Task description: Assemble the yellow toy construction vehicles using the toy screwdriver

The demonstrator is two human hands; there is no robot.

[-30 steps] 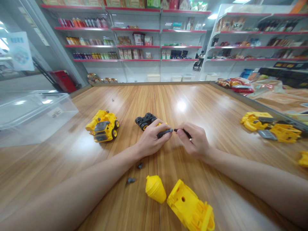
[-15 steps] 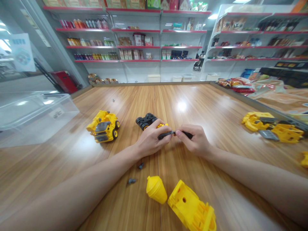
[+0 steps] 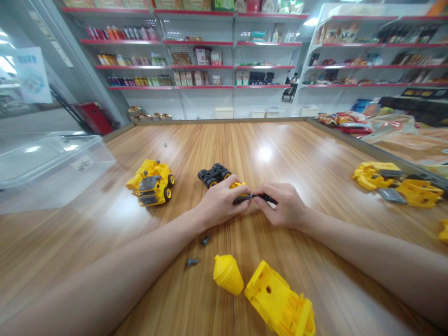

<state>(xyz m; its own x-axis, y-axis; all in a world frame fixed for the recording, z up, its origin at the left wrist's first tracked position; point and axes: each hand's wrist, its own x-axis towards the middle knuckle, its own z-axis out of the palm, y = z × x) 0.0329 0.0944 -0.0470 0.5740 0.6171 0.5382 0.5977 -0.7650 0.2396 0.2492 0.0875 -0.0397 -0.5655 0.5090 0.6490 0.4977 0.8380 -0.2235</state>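
My left hand (image 3: 222, 203) is closed around a toy part (image 3: 241, 199), dark grey with yellow showing behind it; the fingers cover much of it. From the other side my right hand (image 3: 285, 204) grips a small black screwdriver (image 3: 268, 199), its tip pointing left and meeting the part at a screw-like bit. Just behind my left hand lies a black wheeled toy chassis (image 3: 214, 174). Nearer to me are two grey plastic screws (image 3: 192, 262), a yellow mixer drum (image 3: 228, 274) and a yellow truck body (image 3: 280, 298).
A yellow toy truck (image 3: 150, 183) stands to the left, beside a clear plastic bin (image 3: 59, 175). More yellow toy vehicle pieces (image 3: 399, 184) lie at the right. One small screw (image 3: 165, 145) rests far back on the wooden table (image 3: 196, 140). Stocked shelves (image 3: 199, 88) stand beyond.
My right hand's fingers have shifted on the screwdriver, and its handle is tilted a little differently. The part in my left hand has moved slightly to the right.
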